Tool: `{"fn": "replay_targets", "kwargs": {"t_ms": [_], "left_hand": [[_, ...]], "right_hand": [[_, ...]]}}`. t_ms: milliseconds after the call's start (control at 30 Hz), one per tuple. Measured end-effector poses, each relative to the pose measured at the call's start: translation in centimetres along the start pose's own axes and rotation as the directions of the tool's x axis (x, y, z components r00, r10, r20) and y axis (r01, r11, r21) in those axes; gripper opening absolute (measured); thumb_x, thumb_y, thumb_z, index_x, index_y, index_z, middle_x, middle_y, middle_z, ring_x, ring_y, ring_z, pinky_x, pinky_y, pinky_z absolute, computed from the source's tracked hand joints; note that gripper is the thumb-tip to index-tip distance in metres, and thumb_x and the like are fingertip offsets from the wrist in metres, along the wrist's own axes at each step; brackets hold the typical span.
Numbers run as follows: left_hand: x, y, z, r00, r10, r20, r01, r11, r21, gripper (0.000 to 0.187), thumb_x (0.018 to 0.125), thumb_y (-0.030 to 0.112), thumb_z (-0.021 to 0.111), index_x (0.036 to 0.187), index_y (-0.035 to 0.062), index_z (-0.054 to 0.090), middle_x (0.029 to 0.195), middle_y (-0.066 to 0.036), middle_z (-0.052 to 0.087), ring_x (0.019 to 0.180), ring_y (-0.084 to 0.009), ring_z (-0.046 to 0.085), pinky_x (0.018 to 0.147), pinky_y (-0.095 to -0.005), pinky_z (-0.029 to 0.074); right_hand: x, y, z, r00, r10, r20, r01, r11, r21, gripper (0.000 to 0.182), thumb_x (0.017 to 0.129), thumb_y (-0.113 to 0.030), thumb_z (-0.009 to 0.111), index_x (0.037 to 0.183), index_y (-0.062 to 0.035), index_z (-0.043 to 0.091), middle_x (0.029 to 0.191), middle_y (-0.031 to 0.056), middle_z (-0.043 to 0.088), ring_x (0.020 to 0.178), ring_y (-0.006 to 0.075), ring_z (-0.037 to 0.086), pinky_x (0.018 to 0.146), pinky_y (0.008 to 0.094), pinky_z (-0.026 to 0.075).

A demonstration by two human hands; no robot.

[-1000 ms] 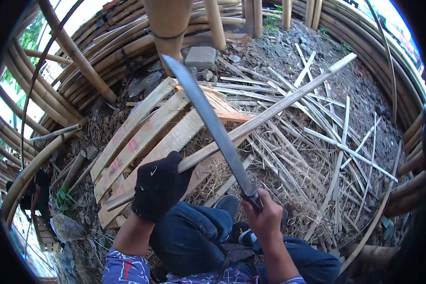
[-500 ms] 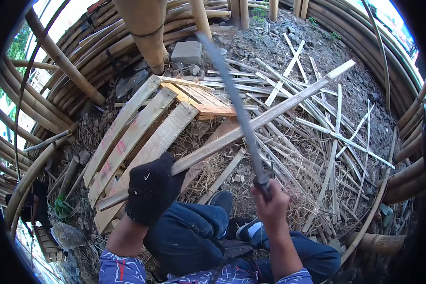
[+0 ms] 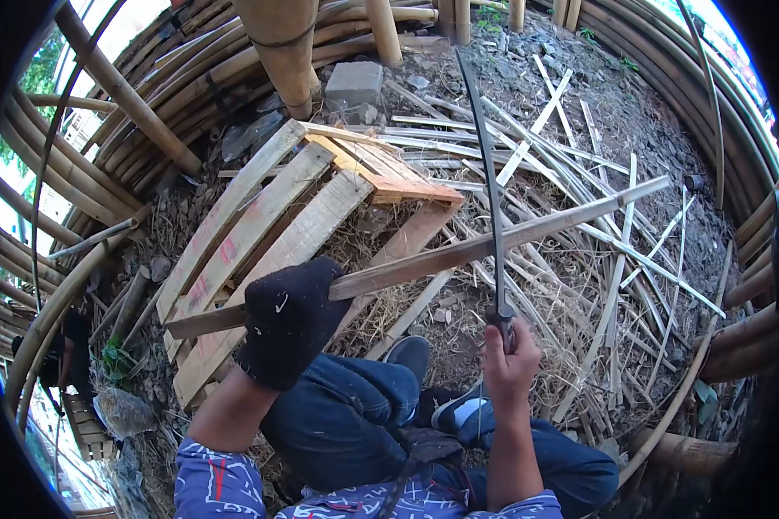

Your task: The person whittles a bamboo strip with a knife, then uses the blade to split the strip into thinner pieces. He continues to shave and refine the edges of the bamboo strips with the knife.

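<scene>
Head view: my gloved left hand (image 3: 290, 320) hides part of the long split bamboo slat (image 3: 502, 240) it grips, held above the pale wooden pallet (image 3: 260, 233). My bare right hand (image 3: 509, 363) wraps the handle of the long dark machete (image 3: 486, 164), blade edge-on against the slat.
</scene>
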State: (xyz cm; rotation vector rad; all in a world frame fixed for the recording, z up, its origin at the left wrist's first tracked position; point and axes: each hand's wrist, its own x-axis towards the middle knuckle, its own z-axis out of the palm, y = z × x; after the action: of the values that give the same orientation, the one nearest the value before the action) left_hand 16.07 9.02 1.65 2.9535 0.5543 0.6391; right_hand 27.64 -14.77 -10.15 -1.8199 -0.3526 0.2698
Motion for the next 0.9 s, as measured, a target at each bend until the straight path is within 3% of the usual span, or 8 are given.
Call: {"fn": "replay_targets", "kwargs": {"t_ms": [67,167,200,367,433,633,733,900], "left_hand": [[0.1,0.3,0.1,0.999,0.02,0.036,-0.02,1.0,-0.003,0.022,0.07,0.02,0.081,0.08,0.0084,0.065,0.066,-0.012,0.064,0.061,-0.0295,0.065,0.056,-0.0373,0.05],[0.1,0.3,0.7,0.991,0.084,0.108,-0.075,0.993,-0.091,0.024,0.068,0.021,0.081,0.08,0.0088,0.065,0.067,-0.012,0.064,0.062,-0.0294,0.065,0.057,-0.0377,0.05],[0.0,0.2,1.1,0.986,0.123,0.117,-0.11,0.987,-0.114,0.024,0.068,0.022,0.081,0.08,0.0093,0.064,0.067,-0.012,0.063,0.062,-0.0295,0.065,0.057,-0.0386,0.049],[-0.6,0.2,1.4,0.959,0.255,0.121,-0.238,0.961,-0.139,0.025,0.069,0.025,0.08,0.077,0.0106,0.061,0.065,-0.009,0.059,0.062,-0.0295,0.063,0.056,-0.0409,0.047],[-0.4,0.4,1.3,0.951,0.24,0.195,-0.237,0.971,-0.039,0.026,0.069,0.027,0.079,0.077,0.0112,0.059,0.065,-0.009,0.057,0.061,-0.0294,0.061,0.055,-0.0414,0.045],[-1.2,-0.6,2.2,0.957,0.275,0.095,-0.271,0.961,-0.054,0.031,0.068,0.029,0.08,0.081,0.0111,0.059,0.067,-0.008,0.057,0.063,-0.0283,0.061,0.056,-0.0412,0.045],[-0.3,0.6,0.7,0.947,0.243,0.21,-0.237,0.97,-0.056,0.033,0.069,0.032,0.08,0.082,0.0101,0.059,0.068,-0.008,0.058,0.063,-0.0277,0.062,0.057,-0.0409,0.046],[-0.5,1.3,-0.3,0.951,0.239,0.196,-0.224,0.97,-0.093,0.033,0.07,0.027,0.08,0.089,0.0081,0.061,0.073,-0.009,0.06,0.067,-0.0289,0.063,0.06,-0.0399,0.047]], "right_hand": [[-0.4,-1.0,0.7,0.993,0.076,0.094,-0.098,0.961,0.257,0.027,0.095,-0.03,0.063,0.096,-0.003,0.058,0.065,0.0018,0.058,0.049,0.0051,0.053,0.044,0.0192,0.04],[-1.0,-2.4,2.2,0.988,0.022,0.156,-0.068,0.954,0.292,0.018,0.093,-0.018,0.065,0.095,-0.0019,0.057,0.068,0.0003,0.058,0.049,0.0047,0.051,0.045,0.019,0.041],[-1.3,-2.0,2.8,0.982,0.071,0.174,-0.131,0.921,0.366,0.021,0.086,-0.014,0.073,0.096,-0.0013,0.061,0.067,-0.0017,0.058,0.054,0.0034,0.053,0.048,0.0198,0.043],[-2.3,-2.3,4.7,0.969,0.133,0.207,-0.22,0.847,0.484,0.024,0.085,-0.015,0.075,0.099,-0.0029,0.06,0.075,-0.0005,0.061,0.056,0.0033,0.053,0.049,0.0189,0.045],[-2.4,-2.1,4.7,0.954,0.185,0.235,-0.279,0.838,0.469,0.026,0.085,-0.015,0.075,0.101,-0.0028,0.059,0.076,-0.0002,0.061,0.056,0.0037,0.054,0.049,0.0187,0.044],[-1.9,-0.5,4.7,0.959,0.202,0.2,-0.28,0.786,0.551,0.034,0.085,-0.011,0.074,0.109,-0.0007,0.053,0.074,-0.0008,0.056,0.055,0.0066,0.055,0.05,0.0201,0.048],[-1.7,-0.4,4.6,0.973,0.19,0.134,-0.231,0.718,0.657,0.038,0.084,-0.004,0.072,0.114,0.001,0.049,0.083,0.0027,0.055,0.056,0.0095,0.057,0.052,0.0234,0.053],[-1.4,-1.8,3.8,0.983,0.15,0.102,-0.177,0.66,0.73,0.033,0.084,0.002,0.067,0.11,0.0018,0.048,0.08,0.0032,0.054,0.058,0.0129,0.061,0.055,0.0261,0.056]]}}
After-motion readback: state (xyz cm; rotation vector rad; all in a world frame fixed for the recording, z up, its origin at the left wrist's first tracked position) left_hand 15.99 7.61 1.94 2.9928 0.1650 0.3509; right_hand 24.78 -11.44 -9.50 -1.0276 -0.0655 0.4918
